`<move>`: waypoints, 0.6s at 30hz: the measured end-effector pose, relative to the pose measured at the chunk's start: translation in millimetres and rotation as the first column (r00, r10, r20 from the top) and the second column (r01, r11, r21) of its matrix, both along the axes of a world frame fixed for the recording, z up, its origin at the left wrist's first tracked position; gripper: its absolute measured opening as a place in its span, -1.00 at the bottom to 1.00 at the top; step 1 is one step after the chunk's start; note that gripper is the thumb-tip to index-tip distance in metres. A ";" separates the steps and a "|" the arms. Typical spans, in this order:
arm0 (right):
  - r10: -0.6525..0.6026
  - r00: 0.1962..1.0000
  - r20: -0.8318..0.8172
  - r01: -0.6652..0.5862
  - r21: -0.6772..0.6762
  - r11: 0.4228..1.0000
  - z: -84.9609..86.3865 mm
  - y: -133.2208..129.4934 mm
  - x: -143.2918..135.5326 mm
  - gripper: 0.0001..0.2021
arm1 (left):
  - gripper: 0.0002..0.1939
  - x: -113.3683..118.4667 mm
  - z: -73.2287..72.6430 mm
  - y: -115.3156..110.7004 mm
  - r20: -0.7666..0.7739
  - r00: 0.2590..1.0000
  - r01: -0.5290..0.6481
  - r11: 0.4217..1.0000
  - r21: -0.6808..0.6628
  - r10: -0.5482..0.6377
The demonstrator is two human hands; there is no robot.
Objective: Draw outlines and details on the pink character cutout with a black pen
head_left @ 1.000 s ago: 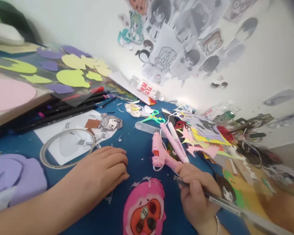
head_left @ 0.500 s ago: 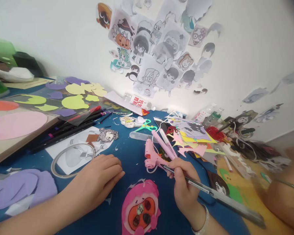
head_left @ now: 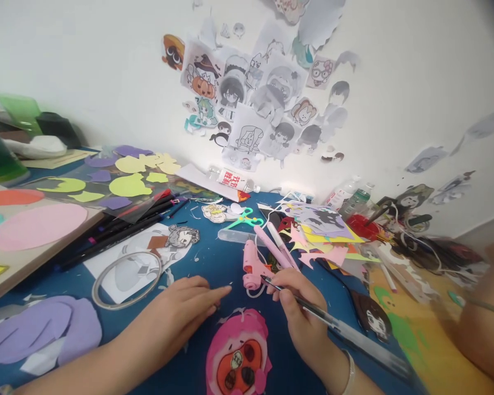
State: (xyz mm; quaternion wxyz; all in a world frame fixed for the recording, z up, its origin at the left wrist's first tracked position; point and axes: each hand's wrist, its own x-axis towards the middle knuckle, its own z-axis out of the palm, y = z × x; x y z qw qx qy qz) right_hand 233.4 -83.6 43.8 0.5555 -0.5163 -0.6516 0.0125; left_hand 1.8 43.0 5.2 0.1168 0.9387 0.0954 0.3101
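Note:
A black-tipped pen [head_left: 333, 318] is pinched in my right hand [head_left: 302, 304], its tip pointing left over the blue table. Just beyond that tip lies a pink glue gun [head_left: 253, 269]. My left hand [head_left: 185, 307] hovers over or rests on the table, index finger stretched toward the right, holding nothing. Between and below my hands is a pink paper cut-out figure [head_left: 239, 351] with an orange face, partly cut off by the bottom edge. A roll of clear tape [head_left: 95, 291] sits on a drawn sheet [head_left: 119, 274] left of my left hand.
Teal scissors [head_left: 245, 218] lie behind the glue gun. Paper scraps [head_left: 325, 219] pile up at the right; purple cut-outs [head_left: 45, 329] lie at the lower left. Black pens [head_left: 119, 230] lie beside a board [head_left: 33, 263]. Another person's arm [head_left: 483, 318] is at the right edge.
My left hand has shifted right and its index finger now stretches out. My right hand, still holding the pen, has moved slightly left and down. The view has tilted a little.

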 end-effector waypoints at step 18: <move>-0.033 0.986 -0.162 0.025 -0.052 0.998 -10.1 6.2 5.4 -0.72 | -0.64 13.2 -8.2 2.3 -0.220 0.946 0.262 0.962 0.074 -0.240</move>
